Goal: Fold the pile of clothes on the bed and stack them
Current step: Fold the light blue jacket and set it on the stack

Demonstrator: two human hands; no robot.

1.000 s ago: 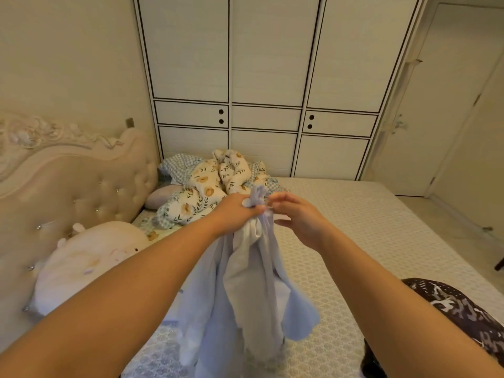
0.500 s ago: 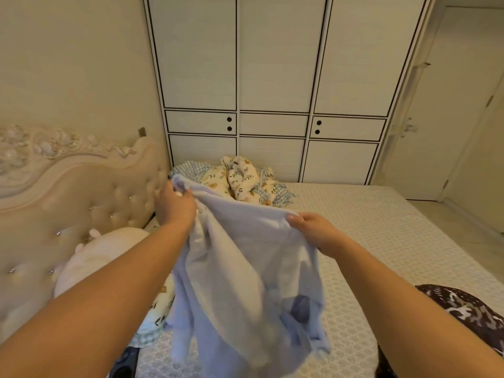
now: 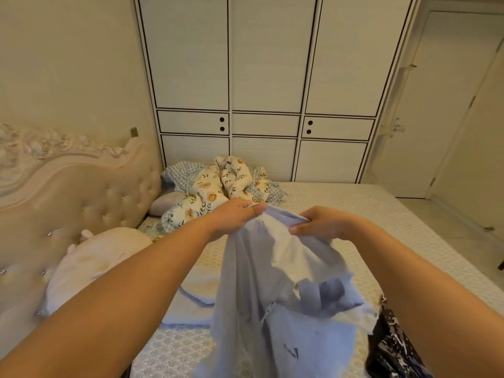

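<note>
Pale blue garment held up over the bed, both my hands gripping its top edge.

My left hand and right hand pinch the blue garment close together; it hangs over the mattress, hiding the bed below it. A floral quilt lies bunched behind, a plush pillow by the headboard, dark patterned cloth at my right.
</note>
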